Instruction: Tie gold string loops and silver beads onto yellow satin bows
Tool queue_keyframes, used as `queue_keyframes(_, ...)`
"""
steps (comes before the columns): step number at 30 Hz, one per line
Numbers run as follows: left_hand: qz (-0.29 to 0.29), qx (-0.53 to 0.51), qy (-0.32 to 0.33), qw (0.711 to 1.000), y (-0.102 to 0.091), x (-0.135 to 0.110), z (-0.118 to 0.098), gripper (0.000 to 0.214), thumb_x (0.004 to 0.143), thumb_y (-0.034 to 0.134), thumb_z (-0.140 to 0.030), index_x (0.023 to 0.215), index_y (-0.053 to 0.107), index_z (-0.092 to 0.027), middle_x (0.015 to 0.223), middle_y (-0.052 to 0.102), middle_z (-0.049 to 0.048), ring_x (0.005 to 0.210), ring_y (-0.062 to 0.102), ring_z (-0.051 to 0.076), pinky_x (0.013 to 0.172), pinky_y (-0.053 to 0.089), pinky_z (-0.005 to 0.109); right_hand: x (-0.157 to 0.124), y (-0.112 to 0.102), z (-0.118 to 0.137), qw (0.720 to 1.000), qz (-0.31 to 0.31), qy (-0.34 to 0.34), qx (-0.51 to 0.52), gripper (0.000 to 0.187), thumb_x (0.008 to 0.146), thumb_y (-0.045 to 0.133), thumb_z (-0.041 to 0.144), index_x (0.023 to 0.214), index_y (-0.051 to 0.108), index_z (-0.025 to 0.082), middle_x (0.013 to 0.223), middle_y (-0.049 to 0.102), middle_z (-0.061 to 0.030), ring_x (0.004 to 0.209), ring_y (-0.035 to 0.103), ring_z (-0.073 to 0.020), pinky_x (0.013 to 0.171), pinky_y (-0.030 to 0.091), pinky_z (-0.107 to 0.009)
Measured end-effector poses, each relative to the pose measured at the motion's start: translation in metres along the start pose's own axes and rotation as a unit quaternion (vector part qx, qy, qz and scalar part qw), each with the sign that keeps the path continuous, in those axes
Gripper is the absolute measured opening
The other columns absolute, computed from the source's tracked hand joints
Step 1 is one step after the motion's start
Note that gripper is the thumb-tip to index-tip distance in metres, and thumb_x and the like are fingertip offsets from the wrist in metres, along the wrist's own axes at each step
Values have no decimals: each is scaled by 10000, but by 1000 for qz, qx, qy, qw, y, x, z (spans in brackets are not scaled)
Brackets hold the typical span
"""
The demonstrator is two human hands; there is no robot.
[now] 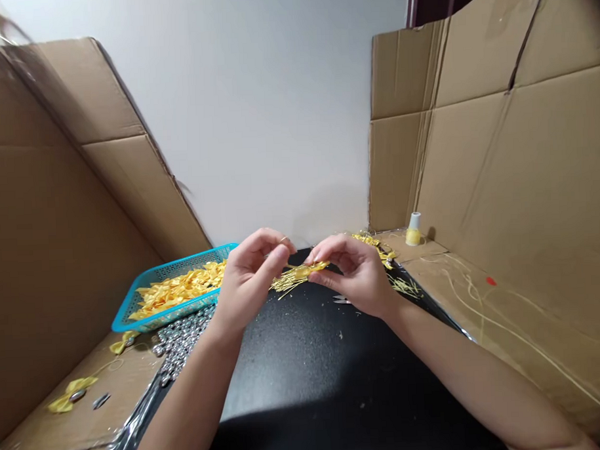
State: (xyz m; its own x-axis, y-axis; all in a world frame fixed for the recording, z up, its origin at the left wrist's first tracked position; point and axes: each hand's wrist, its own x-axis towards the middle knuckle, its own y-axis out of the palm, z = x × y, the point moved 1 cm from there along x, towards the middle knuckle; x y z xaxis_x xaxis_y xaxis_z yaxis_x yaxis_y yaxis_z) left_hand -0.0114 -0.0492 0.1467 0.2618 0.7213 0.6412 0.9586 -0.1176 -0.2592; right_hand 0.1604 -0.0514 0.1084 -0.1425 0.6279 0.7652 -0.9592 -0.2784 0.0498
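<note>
Both my hands are raised over the far part of the black work surface (295, 356). My right hand (355, 269) pinches a small yellow ribbon bow (309, 270) between thumb and fingers. To its left, my left hand (257, 272) is closed in a pinch on a thin gold tie (292, 265) that runs toward the bow. Below and behind the bow lies a bundle of cut gold ties (287, 284). Small scissors (341, 300) lie by my right hand, partly hidden by it.
A blue plastic basket (135, 290) of yellow bows stands left, with silver beads (181, 341) before it. Finished-looking bows with beads (72, 395) lie on cardboard. A thread spool (414, 229) stands back right, loose thread (520, 339) nearby. Cardboard walls (525, 178) enclose both sides.
</note>
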Motion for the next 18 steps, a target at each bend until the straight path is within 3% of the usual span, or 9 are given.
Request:
queue_keyframes(3, 87, 32, -21, 995, -9, -8, -9, 232, 785, 668, -406, 911, 578, -234, 875, 575, 24, 730, 541, 141, 590, 463, 245, -4, -2, 12, 992, 3, -91, -82, 116, 757, 742, 254, 755, 626, 254, 865, 678, -2, 793, 665, -150, 736, 596, -347)
queue_keyframes(7, 201, 54, -49, 977, -13, -16, -20, 204, 823, 621, -410, 826, 577, -211, 780, 574, 17, 700, 531, 146, 608, 446, 263, -7, -4, 27, 968, 31, -200, -150, 83, 819, 686, 251, 738, 676, 269, 923, 653, -3, 808, 663, -137, 715, 580, -331)
queue_keyframes(13, 208, 43, -34, 976, -9, -20, -25, 216, 870, 574, -379, 784, 588, -181, 697, 568, 6, 653, 489, 127, 598, 400, 247, -5, -6, 37, 922, 41, -299, -244, 153, 855, 644, 270, 710, 693, 271, 860, 586, 8, 770, 575, -116, 720, 500, -319)
queue_keyframes(18, 176, 33, -28, 983, -6, -21, -25, 202, 853, 606, -336, 745, 582, -168, 656, 562, -2, 605, 469, 109, 556, 381, 232, -2, -6, 38, 916, 44, -309, -252, 129, 852, 642, 247, 728, 678, 257, 854, 579, 0, 753, 541, -127, 697, 471, -316)
